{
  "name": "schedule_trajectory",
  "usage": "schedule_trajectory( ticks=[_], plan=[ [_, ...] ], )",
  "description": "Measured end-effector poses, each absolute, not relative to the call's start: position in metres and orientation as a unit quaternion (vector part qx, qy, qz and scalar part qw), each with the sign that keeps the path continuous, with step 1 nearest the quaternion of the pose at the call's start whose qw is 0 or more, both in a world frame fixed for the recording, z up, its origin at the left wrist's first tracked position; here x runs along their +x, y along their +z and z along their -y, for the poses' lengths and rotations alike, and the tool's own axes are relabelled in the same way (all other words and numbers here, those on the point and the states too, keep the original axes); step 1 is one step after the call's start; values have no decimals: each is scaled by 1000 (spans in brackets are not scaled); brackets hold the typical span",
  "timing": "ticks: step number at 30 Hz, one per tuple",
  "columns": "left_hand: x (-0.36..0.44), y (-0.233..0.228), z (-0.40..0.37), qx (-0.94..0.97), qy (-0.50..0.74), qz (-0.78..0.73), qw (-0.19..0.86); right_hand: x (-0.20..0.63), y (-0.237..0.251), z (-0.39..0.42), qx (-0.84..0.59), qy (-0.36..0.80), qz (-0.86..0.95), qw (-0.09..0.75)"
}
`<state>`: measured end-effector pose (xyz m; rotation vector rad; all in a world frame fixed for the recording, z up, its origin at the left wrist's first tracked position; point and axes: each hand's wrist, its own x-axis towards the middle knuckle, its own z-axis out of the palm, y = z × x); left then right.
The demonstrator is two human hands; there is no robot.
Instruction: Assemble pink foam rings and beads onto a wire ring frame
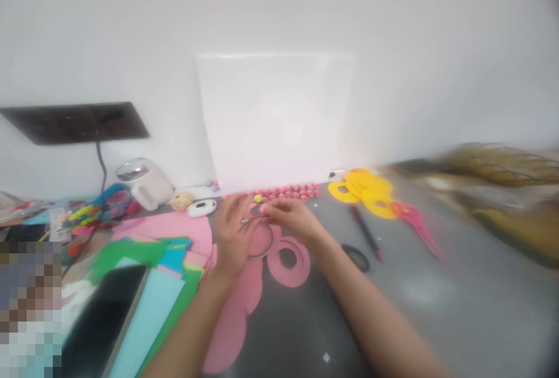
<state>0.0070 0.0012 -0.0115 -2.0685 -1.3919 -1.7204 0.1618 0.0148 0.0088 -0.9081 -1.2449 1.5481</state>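
My left hand is curled, thumb and fingers brought together above pink paper. Facing it, my right hand makes a pinch, and the fingertips of both hands nearly meet. A small pink bit shows between them, too blurred to name, and I cannot tell which hand grips it. Just beyond the fingertips is a small yellow ball. Beneath the hands lies a thin round ring on scalloped pink paper cutouts. A pink paper ring sits beside my right wrist.
Several small pink pieces line the back below a white sheet. At right lie yellow cutouts, pink scissors, a pencil and a black ring. A phone rests on coloured paper at left.
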Motion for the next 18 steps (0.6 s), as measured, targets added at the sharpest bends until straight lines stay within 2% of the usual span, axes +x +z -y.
schedule_trajectory(
  ticks=[2, 4, 6, 8, 13, 18],
  plan=[
    [7, -8, -1, -621, -577, 529, -44, 161, 15, -12, -390, 576, 523, 493],
    [8, -4, -1, -587, -553, 552, -212, 159, 19, -10, -406, 530, 541, 511],
    [8, -1, 0, -562, -520, 526, -371, 157, 20, -10, -409, 490, 568, 520],
    [9, 0, 0, -533, -518, 487, -458, 156, 19, -10, -402, 458, 600, 519],
    [6, 0, -3, -452, -578, 438, -519, 155, 13, -11, -383, 423, 647, 507],
    [3, 0, -5, -434, -576, 428, -545, 157, 8, -13, -376, 382, 691, 485]
  ],
)
